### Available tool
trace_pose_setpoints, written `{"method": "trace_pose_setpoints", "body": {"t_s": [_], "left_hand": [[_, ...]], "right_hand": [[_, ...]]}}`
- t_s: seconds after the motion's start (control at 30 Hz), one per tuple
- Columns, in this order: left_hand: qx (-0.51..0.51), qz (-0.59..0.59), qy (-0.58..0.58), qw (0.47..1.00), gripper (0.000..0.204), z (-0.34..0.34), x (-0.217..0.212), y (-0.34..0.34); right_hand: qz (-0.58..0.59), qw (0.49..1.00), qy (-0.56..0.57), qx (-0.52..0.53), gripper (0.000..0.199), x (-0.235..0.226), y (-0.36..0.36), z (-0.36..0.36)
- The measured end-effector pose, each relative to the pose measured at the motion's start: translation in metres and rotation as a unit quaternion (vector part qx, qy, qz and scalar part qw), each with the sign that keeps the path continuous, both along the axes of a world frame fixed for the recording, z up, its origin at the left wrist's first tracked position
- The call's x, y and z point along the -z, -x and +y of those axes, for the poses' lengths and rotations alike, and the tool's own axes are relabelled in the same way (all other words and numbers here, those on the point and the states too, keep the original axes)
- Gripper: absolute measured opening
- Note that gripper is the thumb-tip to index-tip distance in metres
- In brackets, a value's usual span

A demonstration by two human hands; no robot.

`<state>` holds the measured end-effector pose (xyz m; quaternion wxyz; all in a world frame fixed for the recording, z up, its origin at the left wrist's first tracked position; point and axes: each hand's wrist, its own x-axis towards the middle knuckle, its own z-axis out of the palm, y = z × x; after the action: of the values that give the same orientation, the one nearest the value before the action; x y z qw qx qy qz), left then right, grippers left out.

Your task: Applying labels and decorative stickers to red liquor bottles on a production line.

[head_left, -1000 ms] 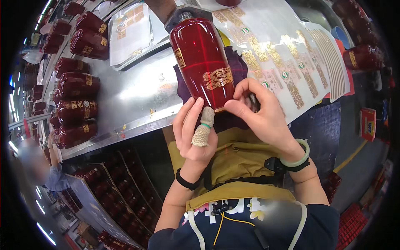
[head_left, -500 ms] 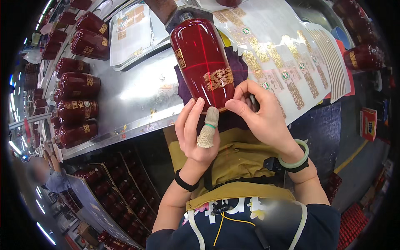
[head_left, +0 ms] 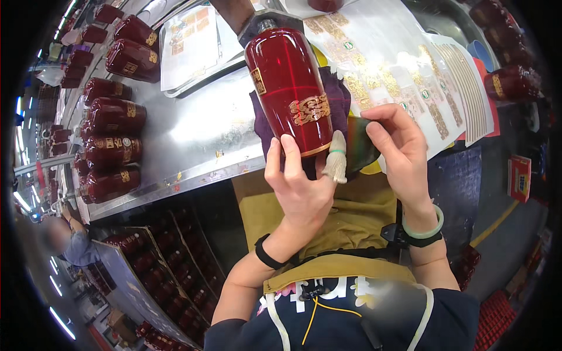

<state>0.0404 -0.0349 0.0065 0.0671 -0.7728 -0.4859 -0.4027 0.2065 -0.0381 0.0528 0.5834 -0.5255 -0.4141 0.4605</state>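
Observation:
A glossy dark red bottle [head_left: 287,82] with gold decals lies on a purple cloth [head_left: 261,120], its base toward me. My left hand [head_left: 307,199] grips the base end, with two fingertips on the left side. A knitted finger cover [head_left: 336,158] on one finger rests at the base's right corner. My left thumb is mostly hidden. To the right of the bottle, my right hand [head_left: 403,155] pinches the edge of a thin, dark green, flat piece [head_left: 362,143] between thumb and forefinger. That piece is apart from the gold decal on the bottle.
Decal sheets [head_left: 404,88] with gold patterns cover the right of the metal table [head_left: 199,128]. A tray [head_left: 205,76] with papers sits at back left. Red bottles [head_left: 114,117] line the left side. A metal fixture [head_left: 266,26] surrounds the bottle's neck. Another person [head_left: 79,245] is far left.
My right hand has moved right, away from the bottle's base, bringing the dark flat piece into fuller view. My left hand has shifted right along the base. The bottle appears slightly farther right.

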Motion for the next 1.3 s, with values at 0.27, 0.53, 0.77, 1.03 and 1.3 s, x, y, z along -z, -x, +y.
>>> {"method": "trace_pose_setpoints", "body": {"t_s": [0.27, 0.53, 0.77, 1.03, 1.3], "left_hand": [[0.076, -0.089, 0.060, 0.991, 0.064, 0.016, -0.021, 0.036], [0.100, -0.131, 0.023, 0.986, 0.052, 0.033, -0.003, 0.041], [0.110, -0.070, 0.028, 0.991, 0.061, 0.027, -0.007, 0.035], [0.075, -0.207, 0.109, 0.969, 0.042, 0.024, -0.003, 0.041], [0.144, -0.076, -0.063, 0.985, 0.027, 0.026, -0.003, 0.031]], "right_hand": [[-0.099, 0.994, -0.026, 0.028, 0.009, 0.001, 0.034, -0.002], [-0.177, 0.983, -0.025, 0.026, 0.009, 0.006, 0.036, -0.006], [-0.158, 0.986, -0.009, 0.047, 0.005, 0.006, 0.042, -0.007], [-0.146, 0.987, -0.013, 0.060, 0.005, 0.006, 0.038, -0.004], [-0.177, 0.983, -0.019, 0.053, 0.005, 0.006, 0.039, -0.005]]}}
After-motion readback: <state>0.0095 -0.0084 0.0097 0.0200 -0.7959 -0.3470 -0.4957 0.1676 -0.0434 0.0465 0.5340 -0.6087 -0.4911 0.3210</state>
